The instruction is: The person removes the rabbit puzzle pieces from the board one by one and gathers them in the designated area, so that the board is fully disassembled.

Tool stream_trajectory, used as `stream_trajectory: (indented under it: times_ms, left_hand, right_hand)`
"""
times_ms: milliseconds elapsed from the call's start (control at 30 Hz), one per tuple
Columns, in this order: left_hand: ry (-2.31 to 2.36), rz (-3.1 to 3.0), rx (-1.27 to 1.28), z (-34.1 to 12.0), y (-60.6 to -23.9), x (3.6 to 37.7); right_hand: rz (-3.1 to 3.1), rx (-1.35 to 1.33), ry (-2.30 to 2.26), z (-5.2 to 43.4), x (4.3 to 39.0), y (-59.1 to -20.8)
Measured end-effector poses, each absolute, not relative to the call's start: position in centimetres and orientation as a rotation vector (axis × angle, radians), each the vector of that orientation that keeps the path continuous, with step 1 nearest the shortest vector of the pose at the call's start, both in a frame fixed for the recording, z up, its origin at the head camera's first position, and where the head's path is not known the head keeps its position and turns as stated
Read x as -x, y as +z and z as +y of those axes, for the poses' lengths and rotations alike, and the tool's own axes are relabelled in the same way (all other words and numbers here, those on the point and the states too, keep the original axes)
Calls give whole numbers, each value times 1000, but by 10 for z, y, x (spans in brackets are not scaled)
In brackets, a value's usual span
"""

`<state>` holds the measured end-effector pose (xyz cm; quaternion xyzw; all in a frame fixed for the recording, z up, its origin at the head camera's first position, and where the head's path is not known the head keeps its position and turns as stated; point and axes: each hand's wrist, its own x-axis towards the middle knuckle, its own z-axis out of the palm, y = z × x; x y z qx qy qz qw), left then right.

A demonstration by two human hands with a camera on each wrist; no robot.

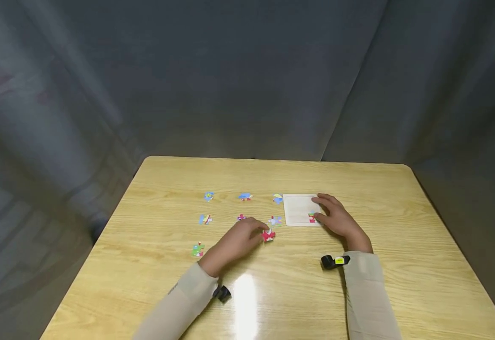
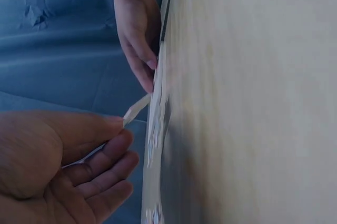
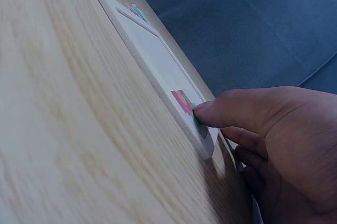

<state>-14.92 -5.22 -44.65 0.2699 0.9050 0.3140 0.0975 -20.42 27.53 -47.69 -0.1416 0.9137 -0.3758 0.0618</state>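
Observation:
My left hand pinches a red jigsaw piece between thumb and fingers, just in front of the other loose pieces. In the left wrist view this piece appears edge-on, tilted at the fingertips. At the right side of a white puzzle tray rests my right hand, its index finger reaching over the far right corner. The right thumb touches a red and green piece lying inside the tray's near right corner. Beyond that thumb, the other right fingers are partly hidden.
Left of the tray, loose pieces lie in rough rows: a star piece, a blue piece, a blue and yellow piece, a pale blue piece, a striped piece and a green piece. Grey curtains hang behind the wooden table.

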Motion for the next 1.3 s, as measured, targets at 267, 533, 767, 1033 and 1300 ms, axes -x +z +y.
stream_trajectory:
  times_ms: [267,533,767,1033,1300]
  left_hand:
    - [945,2630,-758,-88,-444,128]
    - [828,2671,-728,-107,-449,124]
    - [705,2753,-780,-109,-447,125]
    - [639,2792,-898,-111,-447,126]
    - [640,2799,-953,-113,-449,127]
  right_hand:
    - [2773,415,-1118,279,205,-475]
    - [2774,381,-1124,280,205,-476]
    - [2764,386,-1126,284,206,-476]
    - [2760,366,-1153,282,203,-474]
    - [2764,392,-1160,282,202,-474]
